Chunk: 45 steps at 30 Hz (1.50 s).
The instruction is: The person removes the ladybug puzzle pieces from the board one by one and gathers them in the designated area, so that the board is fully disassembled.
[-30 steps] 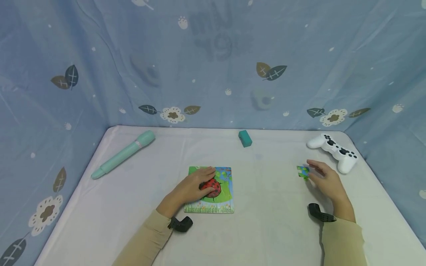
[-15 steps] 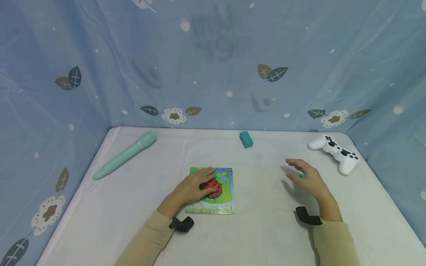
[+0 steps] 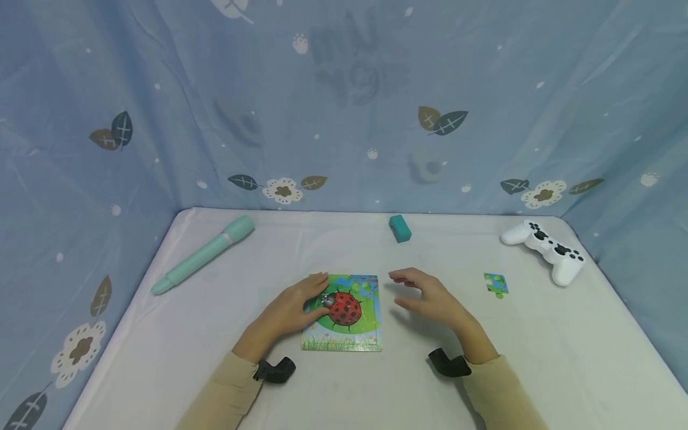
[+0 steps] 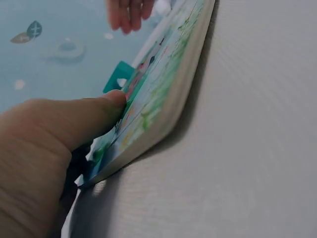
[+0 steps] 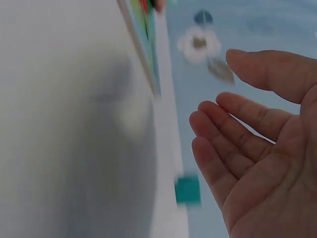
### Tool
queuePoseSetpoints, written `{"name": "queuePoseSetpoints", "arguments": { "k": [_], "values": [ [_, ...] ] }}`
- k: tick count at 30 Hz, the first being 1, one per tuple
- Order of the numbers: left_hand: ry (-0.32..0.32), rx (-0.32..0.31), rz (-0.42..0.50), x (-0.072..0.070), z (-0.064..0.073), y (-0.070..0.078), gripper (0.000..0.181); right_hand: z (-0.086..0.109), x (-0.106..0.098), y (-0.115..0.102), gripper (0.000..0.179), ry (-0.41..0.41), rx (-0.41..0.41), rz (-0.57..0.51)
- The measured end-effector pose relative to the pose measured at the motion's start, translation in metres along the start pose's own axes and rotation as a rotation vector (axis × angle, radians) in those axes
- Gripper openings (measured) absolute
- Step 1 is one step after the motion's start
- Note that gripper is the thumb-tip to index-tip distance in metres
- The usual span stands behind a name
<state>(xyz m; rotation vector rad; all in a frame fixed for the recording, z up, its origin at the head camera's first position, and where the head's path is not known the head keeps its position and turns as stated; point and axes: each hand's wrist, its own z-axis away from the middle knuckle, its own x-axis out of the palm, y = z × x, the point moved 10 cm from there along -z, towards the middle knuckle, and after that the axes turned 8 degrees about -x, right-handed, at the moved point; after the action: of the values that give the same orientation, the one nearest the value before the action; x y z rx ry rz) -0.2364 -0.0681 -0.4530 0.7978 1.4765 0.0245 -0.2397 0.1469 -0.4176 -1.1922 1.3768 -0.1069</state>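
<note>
A square ladybug jigsaw puzzle lies flat on the white table, with grass and flowers along its near edge. My left hand rests on its left side, fingers fairly straight over the far-left corner and the thumb on the printed face. Just right of the puzzle, my right hand hovers with nothing in it. Its palm faces the puzzle, and the fingers are relaxed and spread from the thumb. Farther right, a single blue and green puzzle piece lies alone on the table.
Behind the puzzle sits a small teal block. A white game controller lies at the back right, and a mint-green stick-shaped object at the back left. Blue patterned cloth hangs behind the table.
My right hand has moved left, away from the puzzle piece, to beside the puzzle, leaving the piece in view. The left hand has slid left, uncovering more of the ladybug.
</note>
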Motion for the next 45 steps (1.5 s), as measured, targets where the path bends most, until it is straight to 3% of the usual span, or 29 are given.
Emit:
{"name": "queuePoseSetpoints", "arguments": {
  "k": [5, 11, 15, 22, 33, 45],
  "values": [
    [0.016, 0.023, 0.021, -0.001, 0.002, 0.001, 0.060, -0.021, 0.031, -0.014, 0.044, -0.043, -0.018, -0.062],
    [0.016, 0.048, 0.045, 0.002, 0.000, 0.003, 0.058, -0.032, 0.053, -0.008, 0.044, -0.019, 0.116, -0.052],
    [0.008, 0.048, 0.051, 0.002, -0.001, 0.003, 0.059, -0.035, 0.058, -0.010, 0.045, 0.037, 0.159, -0.022],
    [0.000, 0.029, 0.056, 0.000, -0.001, -0.002, 0.060, -0.039, 0.067, -0.015, 0.047, 0.109, 0.126, 0.120],
    [0.047, 0.043, 0.033, -0.004, 0.000, -0.003, 0.059, -0.044, 0.072, -0.011, 0.052, 0.114, 0.118, 0.094],
    [0.015, 0.011, 0.066, 0.001, 0.003, -0.007, 0.061, -0.046, 0.076, -0.008, 0.050, 0.112, 0.120, 0.043]
  ]
}}
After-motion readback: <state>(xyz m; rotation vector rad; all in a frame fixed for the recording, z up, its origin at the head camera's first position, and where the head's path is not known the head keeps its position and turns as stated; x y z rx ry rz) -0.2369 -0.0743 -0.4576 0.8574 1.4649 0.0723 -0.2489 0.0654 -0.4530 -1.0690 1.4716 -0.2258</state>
